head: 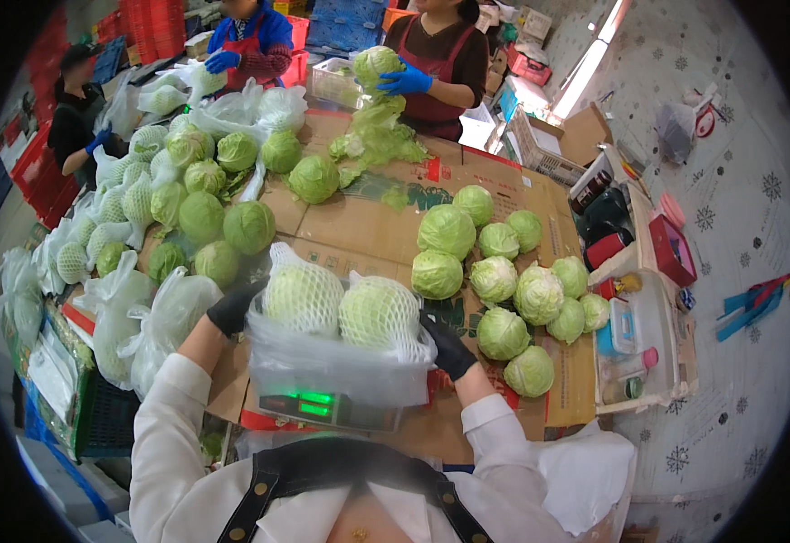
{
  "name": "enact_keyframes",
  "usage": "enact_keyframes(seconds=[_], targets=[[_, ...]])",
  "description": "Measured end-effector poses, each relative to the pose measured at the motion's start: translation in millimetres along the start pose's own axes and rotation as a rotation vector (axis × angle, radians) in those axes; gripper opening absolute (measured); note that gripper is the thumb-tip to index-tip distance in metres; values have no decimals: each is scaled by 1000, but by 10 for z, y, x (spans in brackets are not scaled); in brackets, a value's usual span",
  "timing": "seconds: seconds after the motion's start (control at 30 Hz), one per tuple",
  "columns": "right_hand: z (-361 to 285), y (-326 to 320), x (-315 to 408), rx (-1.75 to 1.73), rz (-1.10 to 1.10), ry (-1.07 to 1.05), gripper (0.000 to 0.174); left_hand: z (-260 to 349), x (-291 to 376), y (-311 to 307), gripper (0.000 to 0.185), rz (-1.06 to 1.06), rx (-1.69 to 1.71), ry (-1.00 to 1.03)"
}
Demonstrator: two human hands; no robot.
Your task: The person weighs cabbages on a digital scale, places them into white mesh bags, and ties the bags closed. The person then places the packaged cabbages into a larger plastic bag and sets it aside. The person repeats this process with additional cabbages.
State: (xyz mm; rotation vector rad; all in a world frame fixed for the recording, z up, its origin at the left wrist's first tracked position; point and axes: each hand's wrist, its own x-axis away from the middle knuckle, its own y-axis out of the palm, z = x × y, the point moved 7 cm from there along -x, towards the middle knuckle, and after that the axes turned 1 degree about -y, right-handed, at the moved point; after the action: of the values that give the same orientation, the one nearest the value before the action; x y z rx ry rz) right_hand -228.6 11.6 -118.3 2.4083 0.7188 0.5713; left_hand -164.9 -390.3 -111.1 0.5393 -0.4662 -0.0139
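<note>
Two cabbages in white foam nets, one at left (303,298) and one at right (379,312), sit side by side in a clear plastic bag (341,363). The bag is over a digital scale (330,410) whose green display is lit. My left hand (235,309), in a black glove, is at the bag's left side, its fingers partly hidden. At the right side my right hand (449,346), also black-gloved, has its fingers against the bag and net. Bare cabbages (446,234) lie in a group on the cardboard to the right.
Netted cabbages (113,203), loose cabbages (201,217) and filled plastic bags (171,326) crowd the left side of the cardboard-covered table (320,231). Three people stand across it; one holds a cabbage (374,68) above peeled leaves (381,132). A foam box of small items (639,339) borders the right edge.
</note>
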Motion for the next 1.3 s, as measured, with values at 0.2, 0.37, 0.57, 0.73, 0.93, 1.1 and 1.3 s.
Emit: enact_keyframes(seconds=[0.2,0.37,0.57,0.73,0.93,1.1,1.3], targets=[[-119,-29,256,94,130,-102,47,102,439,55,37,59,-209,182],[-588,423,352,609,109,-438,45,579,716,439,34,97,-82,216],[-1404,903,545,1526,395,-548,23,1666,1324,1028,31,371,-683,550],[-2227,1138,1076,1628,312,-492,30,1826,1515,1399,36,146,-578,477],[-2568,1916,1064,-38,-249,-298,40,2481,1928,2280,27,-40,-840,877],[-2805,2664,1217,434,-356,-519,68,2639,2087,2718,33,-207,-469,668],[-2545,2908,738,1020,-209,-894,62,2156,1774,3052,35,-362,-665,284]])
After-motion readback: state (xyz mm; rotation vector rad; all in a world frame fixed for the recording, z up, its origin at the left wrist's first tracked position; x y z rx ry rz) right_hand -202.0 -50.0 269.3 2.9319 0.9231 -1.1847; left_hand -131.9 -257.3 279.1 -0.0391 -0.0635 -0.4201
